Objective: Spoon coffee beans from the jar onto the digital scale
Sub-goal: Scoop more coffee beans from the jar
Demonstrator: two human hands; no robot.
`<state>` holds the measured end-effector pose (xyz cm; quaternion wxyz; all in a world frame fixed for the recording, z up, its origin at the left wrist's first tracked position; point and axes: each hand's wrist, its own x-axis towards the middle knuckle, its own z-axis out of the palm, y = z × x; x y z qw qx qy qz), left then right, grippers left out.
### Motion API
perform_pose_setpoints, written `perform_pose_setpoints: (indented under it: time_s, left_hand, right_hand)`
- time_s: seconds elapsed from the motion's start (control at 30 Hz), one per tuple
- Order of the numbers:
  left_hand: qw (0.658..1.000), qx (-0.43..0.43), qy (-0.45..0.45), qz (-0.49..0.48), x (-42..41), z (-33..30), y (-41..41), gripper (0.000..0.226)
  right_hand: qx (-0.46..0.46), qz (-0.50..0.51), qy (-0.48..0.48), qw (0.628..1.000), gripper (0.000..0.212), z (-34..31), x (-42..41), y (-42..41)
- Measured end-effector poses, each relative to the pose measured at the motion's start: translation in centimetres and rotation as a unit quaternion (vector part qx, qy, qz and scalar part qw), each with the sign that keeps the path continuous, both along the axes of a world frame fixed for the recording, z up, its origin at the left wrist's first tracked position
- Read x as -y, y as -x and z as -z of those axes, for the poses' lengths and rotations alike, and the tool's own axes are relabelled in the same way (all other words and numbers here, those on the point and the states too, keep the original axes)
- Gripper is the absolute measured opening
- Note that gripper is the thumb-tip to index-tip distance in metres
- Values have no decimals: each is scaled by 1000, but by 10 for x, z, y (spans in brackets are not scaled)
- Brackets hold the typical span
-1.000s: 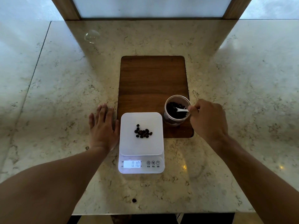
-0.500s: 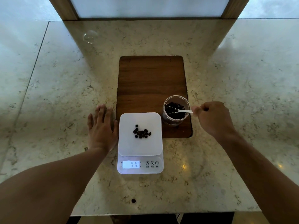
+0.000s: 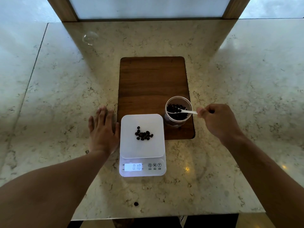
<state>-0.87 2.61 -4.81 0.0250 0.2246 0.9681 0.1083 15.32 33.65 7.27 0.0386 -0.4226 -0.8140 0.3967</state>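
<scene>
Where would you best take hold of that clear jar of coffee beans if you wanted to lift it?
Grip the clear round plastic jar around its upright side wall, below the open rim, coming from the far side. The white digital scale crowds its left, and the right hand holds the small white plastic spoon across the mouth from the right, so fingers from above would be blocked.

A dark wooden board point(image 3: 152, 86) lies flat on a beige veined marble countertop point(image 3: 230, 89), its long side running away from the camera. Far left on the stone sits a small clear glass dome point(image 3: 90, 38). Behind, a wood-framed frosted panel point(image 3: 148, 7) stands upright.
</scene>
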Motion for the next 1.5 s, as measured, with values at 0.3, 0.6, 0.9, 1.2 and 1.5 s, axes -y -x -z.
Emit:
perform_pose_setpoints:
  time_s: [0.3,0.6,0.9,1.2,1.5]
  left_hand:
    - [1000,10,8,-3,-1,-2,0,65]
    - [1000,12,8,-3,-1,-2,0,66]
    - [1000,10,3,-3,-1,-2,0,64]
    - [1000,4,4,-2,0,1,0,63]
    - [1000,0,4,-2,0,4,1,63]
  right_hand:
    - [-11,5,20,1000,35,3,-3,-1]
    - [-29,25,62,997,32,9,-4,-7]
    - [-39,29,61,997,31,8,-8,-12]
    - [-54,21,56,997,29,2,-4,-14]
    - [-57,8,56,997,30,-1,1,-14]
